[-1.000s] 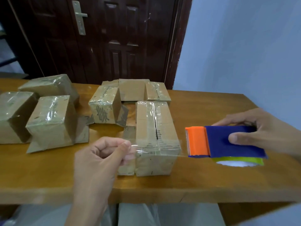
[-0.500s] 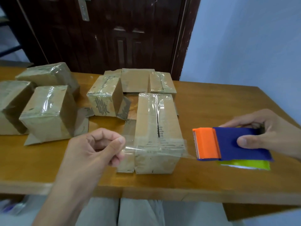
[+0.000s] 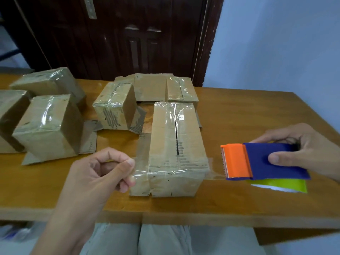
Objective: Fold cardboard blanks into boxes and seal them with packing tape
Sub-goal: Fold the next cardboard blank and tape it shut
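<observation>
While wooden table [image 3: 248, 115] carries sealed boxes at left, current cardboard box [image 3: 176, 144] lies centre, long axis away from person, between hands. Right hand [image 3: 301, 151] grips tape dispenser [image 3: 257, 161]; left hand [image 3: 97, 179] pinches tape strip [image 3: 165, 172] stretched crosswise over box's near end.

Even, soft daylight-like light, moderately bright; no hard shadows. Dark door [image 3: 128, 39] behind reads underexposed, panel detail mostly lost. Pale wall [image 3: 276, 43] at right evenly lit, slight blue cast. White glare streaks on tape over the boxes, strongest on the left box [image 3: 46, 116] and centre box [image 3: 176, 115]. Faint sheen on counter [image 3: 248, 111]. Wide-angle bend: counter edge bows, door frame leans. Corners soft; bottom left smeared. General slight softness, compression haze.
</observation>
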A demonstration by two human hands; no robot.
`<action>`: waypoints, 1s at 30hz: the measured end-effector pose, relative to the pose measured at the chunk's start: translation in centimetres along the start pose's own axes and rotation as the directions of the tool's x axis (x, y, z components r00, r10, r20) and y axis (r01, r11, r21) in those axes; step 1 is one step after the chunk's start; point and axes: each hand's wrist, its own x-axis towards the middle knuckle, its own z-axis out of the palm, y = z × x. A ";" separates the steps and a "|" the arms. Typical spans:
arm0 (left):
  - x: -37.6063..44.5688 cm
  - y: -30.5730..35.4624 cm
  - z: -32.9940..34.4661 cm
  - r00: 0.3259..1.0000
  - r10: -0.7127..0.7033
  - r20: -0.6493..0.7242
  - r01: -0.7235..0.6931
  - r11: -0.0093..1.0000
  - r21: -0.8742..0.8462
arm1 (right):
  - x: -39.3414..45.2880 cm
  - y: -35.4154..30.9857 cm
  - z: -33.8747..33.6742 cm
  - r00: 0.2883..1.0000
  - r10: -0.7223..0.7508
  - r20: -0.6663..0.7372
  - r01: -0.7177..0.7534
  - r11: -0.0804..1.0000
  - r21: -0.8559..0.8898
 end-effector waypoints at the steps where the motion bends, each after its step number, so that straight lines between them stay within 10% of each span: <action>1: 0.0 -0.3 0.1 1.000 0.000 -0.002 0.000 1.000 -0.017 | 0.2 0.3 0.0 1.000 -0.001 -0.004 0.001 1.000 0.003; 19: 2.1 -6.5 4.6 0.988 -0.154 -0.030 0.153 0.987 -0.042 | 2.1 5.5 5.5 0.995 -0.037 -0.095 0.052 0.985 0.164; 24: 0.1 -4.6 4.3 0.847 0.530 -0.033 -0.482 0.794 0.371 | 1.7 4.8 5.8 0.994 0.000 -0.108 0.020 0.983 0.183; 27: -0.3 -5.5 5.0 0.714 0.615 0.334 -0.687 0.526 0.501 | 1.5 4.4 5.9 0.996 0.015 -0.083 0.002 0.979 0.203; 30: 0.7 -5.7 4.5 0.656 0.656 0.375 -0.736 0.444 0.510 | 0.9 4.5 5.5 0.996 0.004 -0.084 0.017 0.971 0.240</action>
